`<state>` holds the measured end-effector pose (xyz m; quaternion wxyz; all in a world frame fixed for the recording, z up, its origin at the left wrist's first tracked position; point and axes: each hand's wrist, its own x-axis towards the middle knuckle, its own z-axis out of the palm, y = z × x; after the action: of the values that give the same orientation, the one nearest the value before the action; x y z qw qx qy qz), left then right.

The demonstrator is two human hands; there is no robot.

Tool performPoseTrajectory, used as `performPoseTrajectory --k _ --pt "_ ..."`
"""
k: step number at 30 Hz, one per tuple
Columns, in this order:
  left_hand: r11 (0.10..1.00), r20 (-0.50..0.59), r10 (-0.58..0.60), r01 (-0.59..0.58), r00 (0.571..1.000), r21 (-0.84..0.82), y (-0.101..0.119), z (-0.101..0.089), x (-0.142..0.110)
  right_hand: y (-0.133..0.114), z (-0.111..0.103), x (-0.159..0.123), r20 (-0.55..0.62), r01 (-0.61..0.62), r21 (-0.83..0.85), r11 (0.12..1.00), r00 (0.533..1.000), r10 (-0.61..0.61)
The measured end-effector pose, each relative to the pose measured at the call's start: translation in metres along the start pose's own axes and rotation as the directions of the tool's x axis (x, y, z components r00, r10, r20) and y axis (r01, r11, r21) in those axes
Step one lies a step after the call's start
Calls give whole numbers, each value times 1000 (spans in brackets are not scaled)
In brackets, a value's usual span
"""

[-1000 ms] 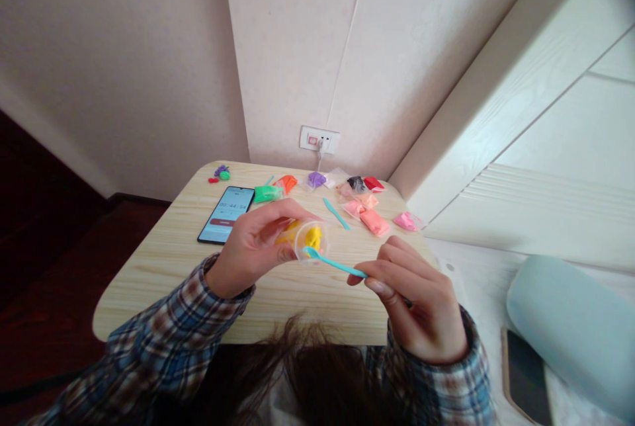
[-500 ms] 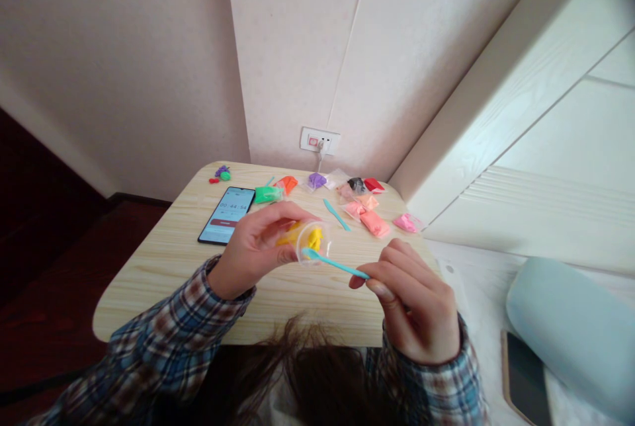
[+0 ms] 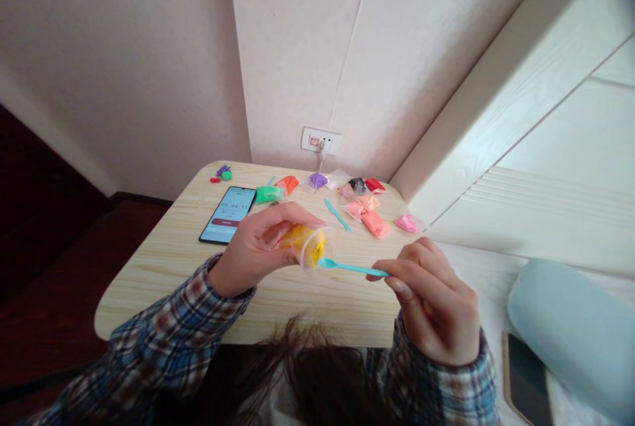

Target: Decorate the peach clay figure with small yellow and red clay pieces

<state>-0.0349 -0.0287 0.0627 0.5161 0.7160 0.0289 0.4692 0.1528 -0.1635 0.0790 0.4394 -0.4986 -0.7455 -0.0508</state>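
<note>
My left hand is wrapped round a clear plastic cup, tipped on its side with its mouth to the right. Yellow clay shows inside the cup. Between thumb and fingers, my right hand grips a small turquoise spoon by its handle end. The spoon's bowl points left, at the lower edge of the cup's mouth; whether it touches the clay I cannot tell. Both hands are raised above the wooden table.
A phone with a running timer lies left of the cup. Small bags of clay, among them green, purple and coral, line the back. A turquoise knife-shaped tool lies before them; small clay pieces sit far left.
My right hand has drawn the spoon to the right, from inside the cup's mouth to its edge. The cup has turned slightly in my left hand.
</note>
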Motion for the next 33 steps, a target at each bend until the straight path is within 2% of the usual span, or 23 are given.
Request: performPoseTrajectory --k 6,10,12,14,16,17,19,21,28,31,33 --pt "1000 42 -19 18 999 22 1 -1 0 -3 -5 0 15 -13 -31 999 1000 14" --pt "998 29 -24 22 999 54 -1 -3 -1 2 -2 -2 -81 -135 -16 991 988 134" --pt "998 24 -9 7 1000 70 -3 -3 -1 19 7 -4 -105 -214 -48 976 972 208" --pt "996 14 13 -14 1000 90 -6 -3 -1 46 23 -7 -62 -265 -109 958 964 260" --pt "991 2 36 -36 999 130 -11 -3 -2 77 43 -9 58 -328 -213 921 936 347" --pt "987 -4 45 -44 999 156 -14 -3 -2 91 53 -9 149 -348 -290 892 904 401" --pt "977 -18 65 -60 998 203 -20 -4 -2 111 69 -10 190 -366 -336 868 876 443" --pt "970 -42 102 -90 994 227 -26 -5 -3 120 77 -10 206 -380 -367 849 857 472" --pt "937 -106 171 -128 980 325 -33 -4 -5 108 71 -6 116 -463 -435 772 822 558" --pt "920 -93 185 -139 978 366 -29 -2 -5 91 64 2 32 -474 -350 808 856 516" --pt "903 -81 199 -150 977 403 -28 -1 -4 71 57 10 -44 -415 -153 897 910 413"
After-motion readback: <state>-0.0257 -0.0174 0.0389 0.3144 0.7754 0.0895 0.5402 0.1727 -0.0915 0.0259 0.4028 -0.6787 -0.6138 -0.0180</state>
